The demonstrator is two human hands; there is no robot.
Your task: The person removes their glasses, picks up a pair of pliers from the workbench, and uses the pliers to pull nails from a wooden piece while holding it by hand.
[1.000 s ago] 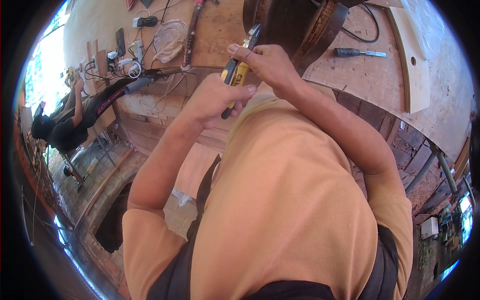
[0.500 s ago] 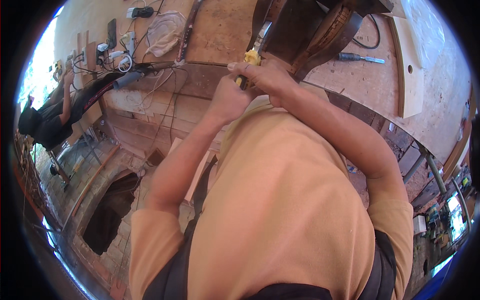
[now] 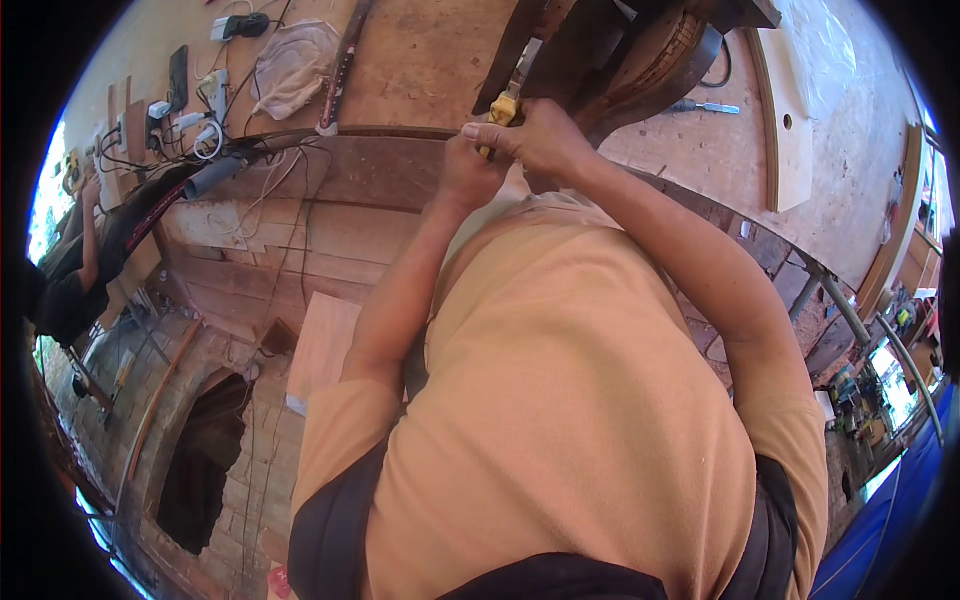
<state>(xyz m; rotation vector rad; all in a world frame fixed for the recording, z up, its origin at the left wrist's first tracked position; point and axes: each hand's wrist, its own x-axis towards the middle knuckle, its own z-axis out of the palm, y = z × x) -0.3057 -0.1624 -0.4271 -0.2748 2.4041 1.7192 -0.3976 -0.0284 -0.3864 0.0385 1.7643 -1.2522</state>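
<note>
In the head view, your two hands have moved up and closer to the front edge of the surface (image 3: 420,60) since one second ago, and the yellow-handled tool (image 3: 503,108) now stands steeper. Your right hand (image 3: 545,140) is closed around its handle, and your left hand (image 3: 470,170) is closed just below, touching it. I judge that you have brought the tool to its working place against the dark wooden piece (image 3: 620,50). The long axis of the tool runs almost straight away from you; its metal end points to the far edge, its handle points to your chest. A cloth bag (image 3: 295,70) lies well apart, at the left.
</note>
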